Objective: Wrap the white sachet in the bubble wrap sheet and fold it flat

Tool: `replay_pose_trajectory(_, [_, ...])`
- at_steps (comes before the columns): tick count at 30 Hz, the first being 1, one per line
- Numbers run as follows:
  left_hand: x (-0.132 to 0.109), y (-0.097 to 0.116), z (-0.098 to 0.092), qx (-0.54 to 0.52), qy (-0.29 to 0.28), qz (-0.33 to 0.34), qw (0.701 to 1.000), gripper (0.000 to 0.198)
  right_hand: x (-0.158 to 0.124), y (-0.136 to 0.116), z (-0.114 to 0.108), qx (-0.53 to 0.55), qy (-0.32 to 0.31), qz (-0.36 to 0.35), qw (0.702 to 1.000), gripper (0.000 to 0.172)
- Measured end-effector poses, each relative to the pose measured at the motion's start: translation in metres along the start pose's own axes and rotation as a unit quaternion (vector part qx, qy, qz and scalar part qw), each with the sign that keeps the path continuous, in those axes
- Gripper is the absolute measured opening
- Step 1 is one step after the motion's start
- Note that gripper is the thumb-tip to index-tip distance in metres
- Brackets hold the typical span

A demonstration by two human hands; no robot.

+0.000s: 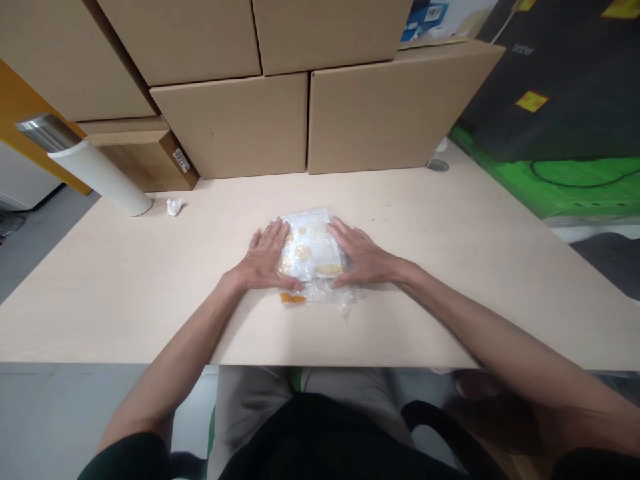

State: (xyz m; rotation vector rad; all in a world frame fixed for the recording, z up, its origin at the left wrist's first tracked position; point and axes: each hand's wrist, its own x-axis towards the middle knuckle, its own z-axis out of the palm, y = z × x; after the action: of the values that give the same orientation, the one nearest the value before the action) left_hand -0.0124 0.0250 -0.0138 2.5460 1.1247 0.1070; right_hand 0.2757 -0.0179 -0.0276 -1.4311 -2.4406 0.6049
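A clear plastic bag (pixel 311 250) with pale round and yellow pieces inside lies flat in the middle of the light wooden table (pixel 450 267). My left hand (pixel 265 257) rests flat on the bag's left side, fingers stretched forward and together. My right hand (pixel 361 255) lies flat on its right side in the same way. Both thumbs point inward near the bag's crumpled near edge (pixel 325 293). A small orange piece (pixel 293 299) shows at that near edge, just below my left thumb.
Stacked cardboard boxes (pixel 230 123) line the back of the table. A white cylinder with a metal cap (pixel 95 170) lies at the back left, with a small crumpled white scrap (pixel 174 207) beside it. A green and black floor area (pixel 565 173) lies to the right.
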Motion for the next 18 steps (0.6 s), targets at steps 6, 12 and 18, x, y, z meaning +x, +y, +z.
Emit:
replay_pose_trajectory(6, [-0.002, -0.005, -0.011, -0.042, -0.03, 0.031, 0.998, 0.141, 0.001, 0.009, 0.001, 0.004, -0.027, 0.0, 1.0, 0.123])
replay_pose_trajectory(12, [-0.003, 0.001, -0.011, -0.03, -0.035, -0.003, 0.999, 0.143, -0.006, -0.015, -0.013, 0.003, -0.011, 0.017, 1.0, 0.114])
replay_pose_trajectory(18, [-0.004, 0.0, -0.008, -0.02, -0.012, 0.011, 1.0, 0.133, 0.011, -0.097, 0.005, -0.011, 0.082, -0.06, 0.995, 0.079])
